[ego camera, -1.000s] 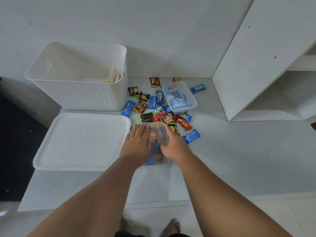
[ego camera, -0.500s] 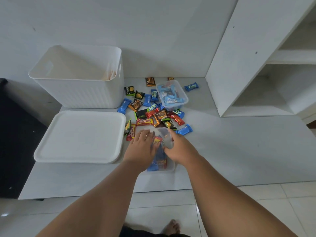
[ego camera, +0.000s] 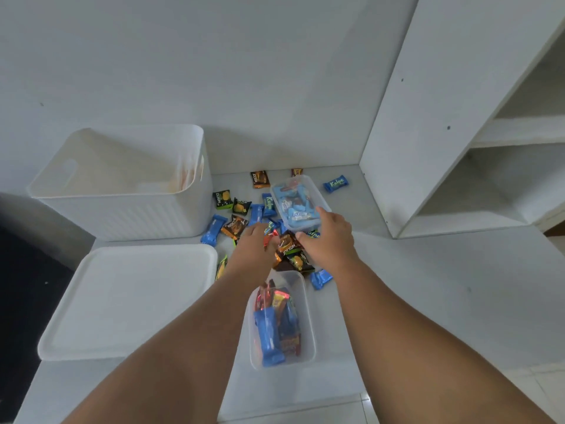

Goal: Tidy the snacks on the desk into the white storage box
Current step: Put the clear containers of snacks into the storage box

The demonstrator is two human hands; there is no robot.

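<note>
Snacks: loose pile on table beside white storage box. Your left hand curls over them, grip unclear; your right hand, fingers spread, touches the far clear container.

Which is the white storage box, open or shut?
Open: the white storage box is lidless; its lid lies flat on the desk.
</note>
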